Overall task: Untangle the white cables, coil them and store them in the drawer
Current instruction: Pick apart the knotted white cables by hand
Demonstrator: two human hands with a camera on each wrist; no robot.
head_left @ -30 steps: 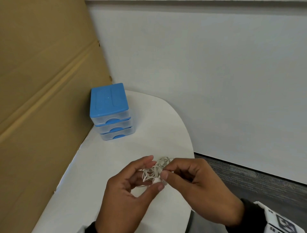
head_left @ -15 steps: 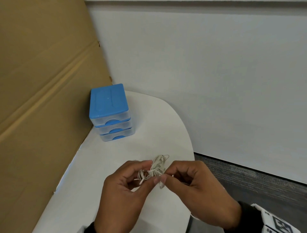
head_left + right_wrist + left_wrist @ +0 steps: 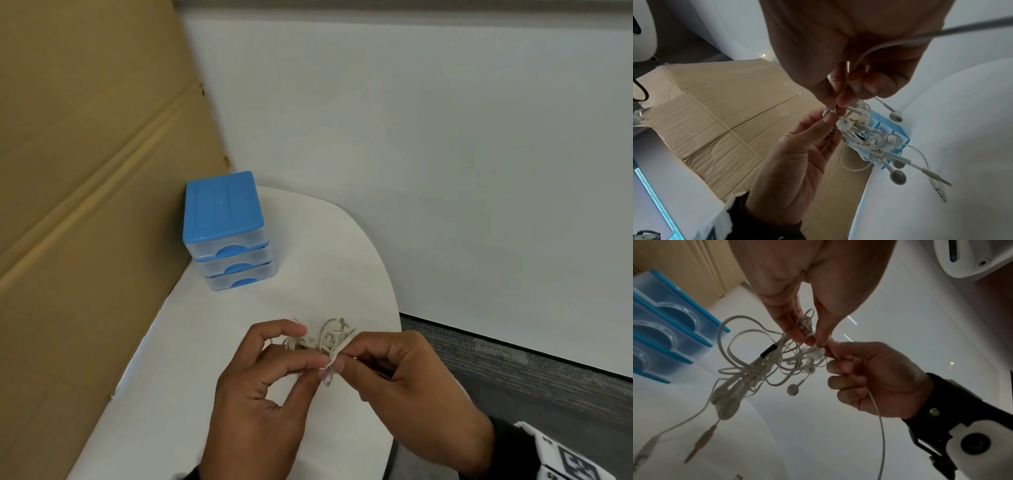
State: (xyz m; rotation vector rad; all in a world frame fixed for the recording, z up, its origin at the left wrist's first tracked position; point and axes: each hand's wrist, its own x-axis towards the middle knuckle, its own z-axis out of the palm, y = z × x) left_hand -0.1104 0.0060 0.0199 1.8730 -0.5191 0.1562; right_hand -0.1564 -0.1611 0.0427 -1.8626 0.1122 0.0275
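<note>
The white earphone cables (image 3: pixel 322 341) are one messy knot held up over the white tabletop (image 3: pixel 212 342), low in the middle of the head view, so nothing is coiled or put away yet. The left hand (image 3: pixel 263 387) and the right hand (image 3: pixel 407 380) both pinch the knot with curled fingertips, close together. The blue drawer box (image 3: pixel 226 233) sits shut, up and left by the cardboard (image 3: pixel 85 171).
</note>
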